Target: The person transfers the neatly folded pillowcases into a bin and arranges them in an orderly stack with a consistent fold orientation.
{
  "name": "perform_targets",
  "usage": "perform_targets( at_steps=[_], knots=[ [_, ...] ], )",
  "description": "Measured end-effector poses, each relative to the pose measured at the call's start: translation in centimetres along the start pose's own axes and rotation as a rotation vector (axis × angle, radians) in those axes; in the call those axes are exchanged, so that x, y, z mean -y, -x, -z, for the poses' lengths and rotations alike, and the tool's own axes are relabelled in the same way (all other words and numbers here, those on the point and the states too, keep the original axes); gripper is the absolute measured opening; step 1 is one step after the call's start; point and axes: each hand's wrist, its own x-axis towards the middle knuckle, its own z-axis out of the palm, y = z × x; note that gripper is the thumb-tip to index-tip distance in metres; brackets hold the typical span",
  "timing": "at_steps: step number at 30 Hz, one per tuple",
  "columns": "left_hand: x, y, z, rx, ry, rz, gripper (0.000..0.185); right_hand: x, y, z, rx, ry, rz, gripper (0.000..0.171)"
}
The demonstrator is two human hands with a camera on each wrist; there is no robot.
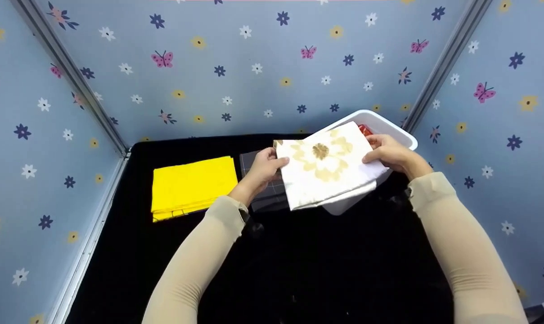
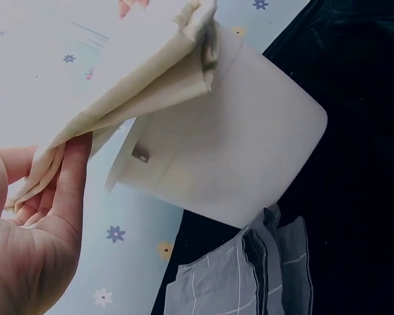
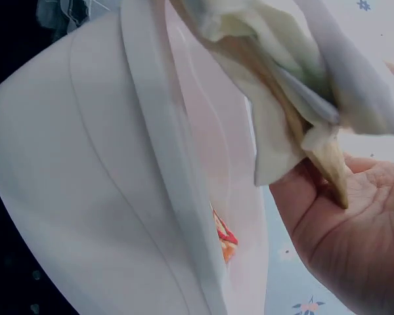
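Observation:
Both hands hold a folded white cloth (image 1: 339, 180) with a large tan flower print, raised in front of a white plastic bin (image 1: 391, 123). My left hand (image 1: 265, 168) pinches its left edge, thumb on top and fingers beneath. At the opposite edge, my right hand (image 1: 391, 153) grips the cloth in the same way. In the left wrist view the folded layers of the cloth (image 2: 138, 88) lie between thumb and fingers. Folds of the cloth (image 3: 276, 138) also rest in the right palm. Much of the bin is hidden behind the cloth.
A folded yellow cloth (image 1: 193, 184) lies at the left on the black table covering (image 1: 325, 261). Beside it is a folded dark grey checked cloth (image 1: 267, 198), partly behind the left hand. Something red and orange (image 3: 224, 239) sits inside the bin. Flower-patterned walls (image 1: 254, 99) enclose the table.

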Motion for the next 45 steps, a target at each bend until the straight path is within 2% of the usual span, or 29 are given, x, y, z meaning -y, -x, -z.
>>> perform_targets(
  at_steps=[5, 9, 12, 17, 31, 40, 45],
  knots=[
    [-0.2, -0.4, -0.7, -0.026, -0.019, -0.023, 0.023, 0.4, -0.1, 0.8, -0.074, 0.021, 0.017, 0.063],
    [-0.5, -0.6, -1.3, -0.028, -0.008, -0.023, 0.021, 0.8, -0.1, 1.7, -0.180, 0.117, 0.023, 0.070],
    [-0.7, -0.7, -1.7, -0.022, 0.002, -0.028, 0.018, 1.1, -0.1, 2.2, -0.259, 0.206, 0.016, 0.067],
    [-1.1, -1.0, -2.5, -0.011, 0.030, -0.043, 0.015, 1.5, -0.3, 2.9, -0.347, 0.280, 0.011, 0.057],
    [-1.9, -2.4, -4.3, 0.014, 0.033, -0.065, 0.043, 1.9, -0.7, 4.5, -0.489, 0.311, 0.058, 0.052],
    [-2.1, -3.2, -5.9, 0.012, 0.049, -0.047, 0.050, 2.4, -1.2, 5.3, -0.564, 0.301, 0.085, 0.048],
    [-2.0, -3.6, -6.6, 0.017, 0.045, -0.051, 0.049, 2.5, -1.6, 5.8, -0.581, 0.287, 0.058, 0.047]
  ],
)
